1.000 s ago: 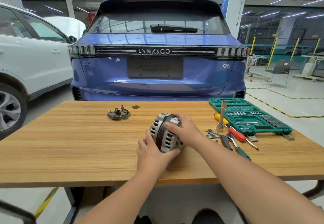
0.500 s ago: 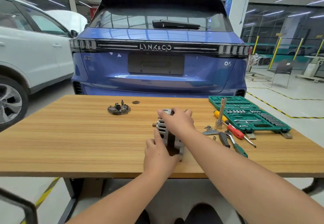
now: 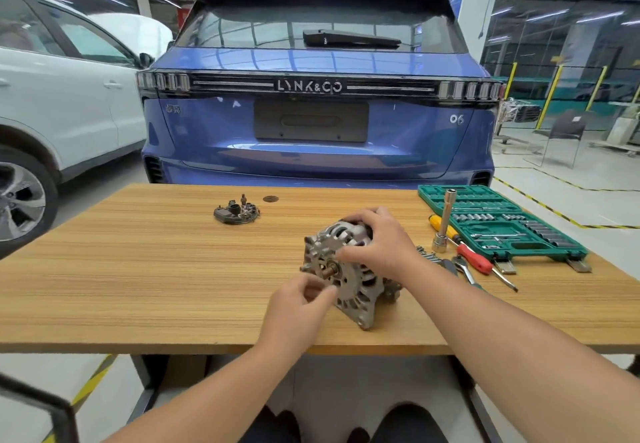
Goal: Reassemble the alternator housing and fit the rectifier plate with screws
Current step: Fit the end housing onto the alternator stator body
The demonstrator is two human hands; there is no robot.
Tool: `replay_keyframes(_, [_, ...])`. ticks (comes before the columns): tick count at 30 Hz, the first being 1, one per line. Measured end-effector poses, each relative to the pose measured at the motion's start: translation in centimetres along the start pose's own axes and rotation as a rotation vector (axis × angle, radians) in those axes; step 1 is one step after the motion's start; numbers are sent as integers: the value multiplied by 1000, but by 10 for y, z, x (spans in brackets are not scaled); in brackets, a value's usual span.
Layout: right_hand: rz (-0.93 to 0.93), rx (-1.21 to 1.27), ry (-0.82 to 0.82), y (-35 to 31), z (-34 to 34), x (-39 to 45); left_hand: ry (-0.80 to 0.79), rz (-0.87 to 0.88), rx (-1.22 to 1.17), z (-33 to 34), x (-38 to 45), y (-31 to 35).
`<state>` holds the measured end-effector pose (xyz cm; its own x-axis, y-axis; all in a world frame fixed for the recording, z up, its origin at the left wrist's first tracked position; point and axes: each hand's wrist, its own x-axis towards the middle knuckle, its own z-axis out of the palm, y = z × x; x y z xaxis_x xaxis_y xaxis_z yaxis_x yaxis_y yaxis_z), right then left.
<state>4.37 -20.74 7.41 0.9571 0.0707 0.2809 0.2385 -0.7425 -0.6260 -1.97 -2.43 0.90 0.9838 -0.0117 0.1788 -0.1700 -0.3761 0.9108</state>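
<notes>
The silver alternator housing (image 3: 349,285) stands on edge on the wooden table (image 3: 145,269), its end face with the shaft stub turned toward me and to the left. My right hand (image 3: 379,245) grips its top and far side with curled fingers. My left hand (image 3: 298,304) sits at the lower left of the face, fingers loosely curled and blurred; whether it holds the housing is unclear. The dark rectifier plate (image 3: 236,211) lies apart at the table's back left. Loose screws (image 3: 427,255) lie just right of my right wrist.
A green socket case (image 3: 502,222) lies open at the back right. In front of it stand an upright socket extension (image 3: 443,222), a red-and-yellow screwdriver (image 3: 467,252) and a ratchet (image 3: 465,271). A blue car (image 3: 318,96) is parked beyond the table, a white car (image 3: 52,96) left.
The alternator has been turned and tipped so its shaft end face now points toward me. My right hand stayed on its top; my left hand moved from its near side to the face.
</notes>
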Motion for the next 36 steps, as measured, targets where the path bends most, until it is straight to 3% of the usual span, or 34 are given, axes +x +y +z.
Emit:
replay_keyframes(5, [-162,42,-118,4,-6,-14,95,-2,-210,-22,46,-1])
replay_keyframes(9, [2,142,-98,7,3,-26,-182,55,-178,-26,74,6])
replay_keyframes(12, [222,387,87,11,33,-52,-400,80,-167,-23,82,5])
replay_keyframes(14, [255,434,201,10,47,-61,-423,40,-228,-20,83,1])
replay_keyframes(18, [229,387,315,7,53,-57,-332,-17,-376,-13,82,-5])
replay_keyframes(25, [104,321,265,19,39,-42,-15,9,-362,5,74,0])
replay_keyframes(33, [95,335,274,27,42,-37,74,0,-417,9,69,5])
replay_keyframes(36, [100,375,232,30,42,-38,39,2,-446,9,70,3])
